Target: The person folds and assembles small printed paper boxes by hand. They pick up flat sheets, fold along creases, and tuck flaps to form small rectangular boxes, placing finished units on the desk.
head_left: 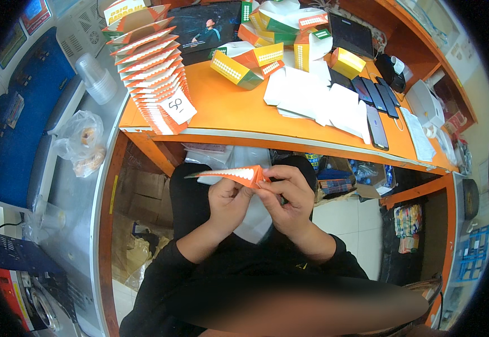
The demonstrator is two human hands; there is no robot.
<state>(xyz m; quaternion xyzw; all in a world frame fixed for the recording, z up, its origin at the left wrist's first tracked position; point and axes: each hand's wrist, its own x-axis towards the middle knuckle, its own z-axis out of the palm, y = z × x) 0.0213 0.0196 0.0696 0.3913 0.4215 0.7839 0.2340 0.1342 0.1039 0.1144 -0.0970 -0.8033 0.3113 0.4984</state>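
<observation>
Above my lap I hold an orange and white paper food box (244,176) with both hands, seen nearly edge-on. My left hand (227,205) grips its underside, thumb and fingers closed on the card. At the right end, the fingers of my right hand (286,196) pinch a folded corner. Beyond my hands, several white card pieces (298,90) lie overlapping on the orange table (227,106). Behind them, folded yellow, green and orange boxes (236,67) are heaped loosely. A tall stack of nested boxes (149,67) with a handwritten white tag leans at the table's left.
Several phones (376,126) and a cloth (417,135) lie on the table's right. A laptop screen (208,28) stands behind. On the metal counter at left are clear plastic cups (95,81) and a plastic bag (81,140). Under the table sits a cardboard box (340,177) of packets.
</observation>
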